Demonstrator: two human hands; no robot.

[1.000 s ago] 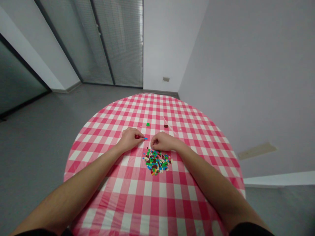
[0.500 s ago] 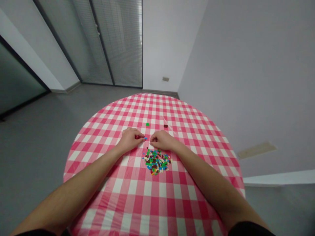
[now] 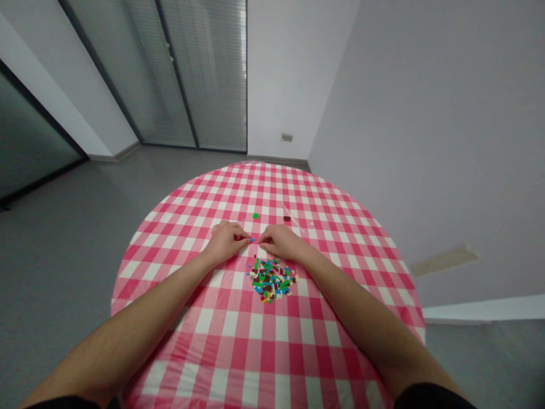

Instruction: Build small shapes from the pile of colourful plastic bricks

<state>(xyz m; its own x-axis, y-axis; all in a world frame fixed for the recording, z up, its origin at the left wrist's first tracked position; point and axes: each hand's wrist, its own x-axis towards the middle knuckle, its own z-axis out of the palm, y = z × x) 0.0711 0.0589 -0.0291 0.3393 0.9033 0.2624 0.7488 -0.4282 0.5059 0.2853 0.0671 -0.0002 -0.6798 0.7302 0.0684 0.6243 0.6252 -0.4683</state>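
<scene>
Between the thumb and fingertips of my left hand is a small blue toy brick, its end sticking out to the right. My right hand is just across from it, fingers curled and pinched together; whatever they hold, if anything, is too small to make out. A pile of tiny mixed bricks in green, blue, brown, white and a few yellow and red lies just in front of both hands. Beyond the hands sit a green brick piece and a dark brown brick piece.
A red-and-white checked cloth covers the round table. A glass partition with blinds stands past the far side, and a plain wall rises on the right. Grey floor shows at the left.
My right hand has shifted very slightly left, nearer the blue brick. My left hand stays nearly where it was, still pinching the brick.
</scene>
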